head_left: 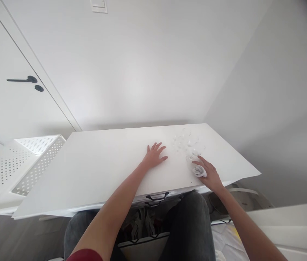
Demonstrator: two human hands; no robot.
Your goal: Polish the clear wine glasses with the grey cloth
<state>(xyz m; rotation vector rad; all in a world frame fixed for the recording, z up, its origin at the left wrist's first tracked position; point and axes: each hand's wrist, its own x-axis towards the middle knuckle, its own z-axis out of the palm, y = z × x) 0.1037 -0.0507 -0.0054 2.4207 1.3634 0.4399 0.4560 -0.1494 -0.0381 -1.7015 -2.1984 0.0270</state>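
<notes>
My left hand [154,156] lies flat on the white table [96,170], fingers spread, holding nothing. My right hand [207,173] rests near the table's front right, fingers closed round a small crumpled white cloth [198,171]. Its fingertips reach toward the nearest clear glass [190,158]. Several small clear glasses [188,142] stand in a cluster just beyond that hand, hard to tell apart against the white top.
A white perforated basket [20,163] stands to the left of the table. A door with a black handle [23,79] is at the far left. My knees [188,217] sit under the table's front edge, beside a drawer handle [157,198].
</notes>
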